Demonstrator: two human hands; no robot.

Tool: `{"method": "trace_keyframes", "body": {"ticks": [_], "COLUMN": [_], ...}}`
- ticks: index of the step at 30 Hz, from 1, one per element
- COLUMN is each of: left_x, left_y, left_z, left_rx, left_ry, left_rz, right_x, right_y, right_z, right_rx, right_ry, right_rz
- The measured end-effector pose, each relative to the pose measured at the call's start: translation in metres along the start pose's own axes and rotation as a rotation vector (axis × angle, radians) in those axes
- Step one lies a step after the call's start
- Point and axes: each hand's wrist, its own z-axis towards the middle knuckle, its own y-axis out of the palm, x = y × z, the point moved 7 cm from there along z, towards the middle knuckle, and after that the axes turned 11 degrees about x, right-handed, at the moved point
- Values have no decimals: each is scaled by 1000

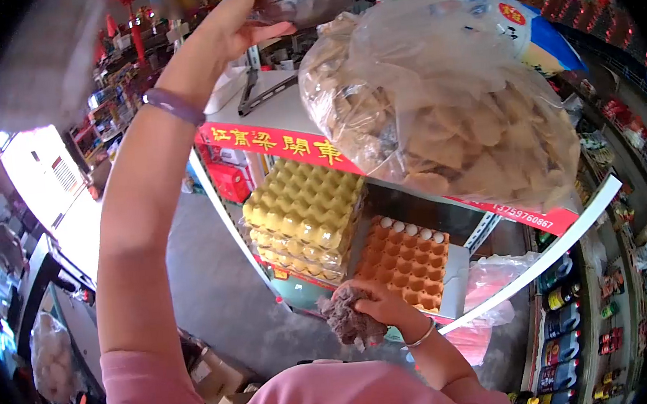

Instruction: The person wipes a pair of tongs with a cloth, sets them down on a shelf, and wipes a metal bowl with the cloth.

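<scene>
My left hand [246,24], raised to the upper shelf, grips the near-left rim of a round metal bowl [310,1]. A purple bangle circles that wrist. Lower down, my right hand [382,304] clutches a crumpled grey cloth [351,319] in front of the lower shelf. Just beyond it sits an orange egg tray [402,260] with several white eggs along its far row. To the left of that tray is a stack of yellow egg trays [304,204], partly wrapped in plastic. A big clear bag of flat brown pieces [456,129] rests on the upper shelf, right of the bowl.
The upper shelf's red edge strip [280,144] carries yellow lettering. A black metal bracket [271,91] lies on that shelf. Bottles [563,346] line shelving at the right. Cardboard boxes [219,376] stand on the floor at lower left, and a bright doorway [52,179] is behind.
</scene>
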Motion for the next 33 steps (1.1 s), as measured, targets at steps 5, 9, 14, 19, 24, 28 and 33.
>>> {"method": "trace_keyframes", "body": {"ticks": [5, 9, 14, 19, 24, 28, 33], "left_x": [-14, -45, -38, -24, -19, -22, -26], "left_y": [-74, -112, -105, -144, -172, -184, -128], "left_z": [-17, -33, -31, 19, 26, 45, 31], "left_rx": [47, 176, 300, 423, 497, 475, 372], "left_ry": [-129, -250, -124, -31, 51, -7, -42], "left_rz": [97, 94, 112, 169, 204, 132, 49], "right_x": [61, 32, 37, 31, 35, 47, 57], "right_y": [-29, -8, 11, 13, 4, -2, -1], "right_z": [-2, 6, 14, 11, 1, 1, 7], "right_rx": [171, 38, -23, -30, 47, 44, 53], "right_ry": [75, 28, 74, 62, 110, 115, 87], "right_rz": [-141, -111, -55, -102, -66, -121, -145]}}
